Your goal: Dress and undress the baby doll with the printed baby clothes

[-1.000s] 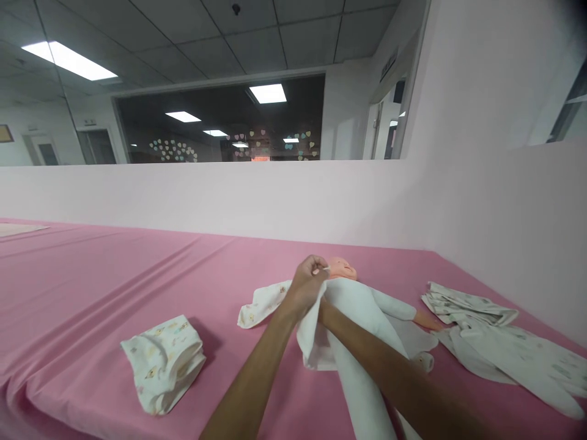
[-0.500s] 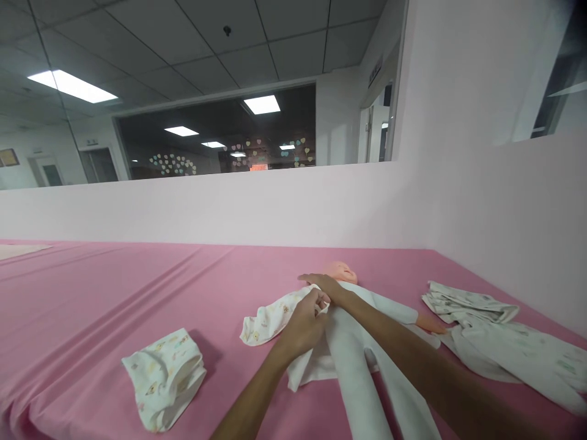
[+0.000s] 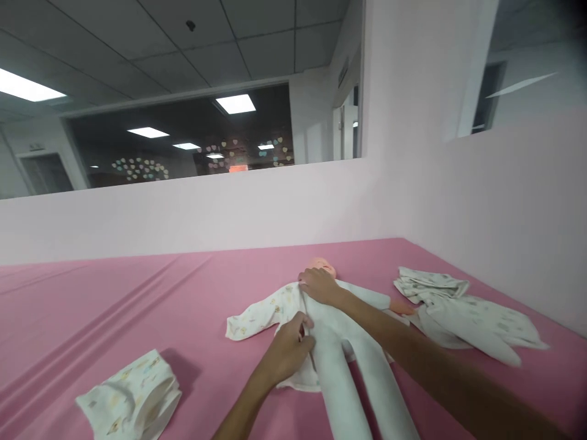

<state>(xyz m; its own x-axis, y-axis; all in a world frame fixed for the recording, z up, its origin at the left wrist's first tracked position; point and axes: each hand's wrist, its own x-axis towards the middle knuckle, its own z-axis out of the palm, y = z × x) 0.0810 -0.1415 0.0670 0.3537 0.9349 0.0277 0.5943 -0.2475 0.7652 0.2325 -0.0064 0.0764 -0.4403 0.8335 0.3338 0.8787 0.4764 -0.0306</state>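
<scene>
A baby doll with a pinkish head (image 3: 323, 266) and white cloth body (image 3: 337, 342) lies on its back, legs toward me. Its arm on the left is inside the sleeve of a white patterned baby shirt (image 3: 263, 315); the rest of the shirt lies partly under the body. My left hand (image 3: 288, 349) is closed, pinching the shirt's front edge beside the doll's waist. My right hand (image 3: 321, 286) lies over the upper chest just below the head, its fingers curled on the shirt's upper edge. The arm on the right is stretched out, its hand (image 3: 401, 307) bare.
A folded patterned cloth (image 3: 132, 397) lies at the front left of the pink sheet (image 3: 183, 311). Whitish printed baby clothes (image 3: 477, 318) lie in a loose heap on the right. A low white wall (image 3: 206, 214) with windows above borders the back and right.
My left hand has moved down along the shirt's edge, drawing the front over the doll's side. My right hand's fingers have curled at the upper edge. The view has turned right.
</scene>
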